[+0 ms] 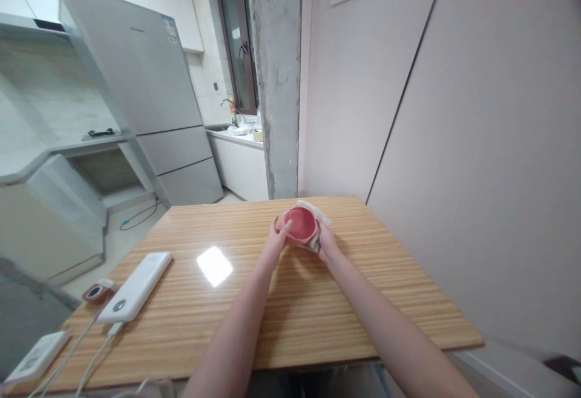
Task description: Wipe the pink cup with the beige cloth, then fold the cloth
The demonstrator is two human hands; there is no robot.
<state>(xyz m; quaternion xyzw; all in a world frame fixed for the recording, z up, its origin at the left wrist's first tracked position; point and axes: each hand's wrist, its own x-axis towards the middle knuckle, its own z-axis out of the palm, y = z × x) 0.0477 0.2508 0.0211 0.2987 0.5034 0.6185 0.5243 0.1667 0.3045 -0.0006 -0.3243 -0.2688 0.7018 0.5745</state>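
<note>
A pink bowl (301, 224) with a wavy rim is held over the far part of the wooden table (363, 319), its inside tilted toward me. My left hand (280, 233) grips its left side, with the thumb over the rim. On the right side, my right hand (325, 241) is closed around a pale cloth (315, 209), pressing it against the bowl's outer wall. Part of the cloth shows behind the bowl and below its right edge. The fingers of my right hand are mostly hidden by the bowl and cloth.
On the table's left lie a white power bank (138, 286) with cables, a small reddish-brown device (97, 291) and a white box-like item (39, 355). A pale wall (431, 144) borders the right side. Beyond stand a concrete pillar (279, 83) and a fridge (136, 65).
</note>
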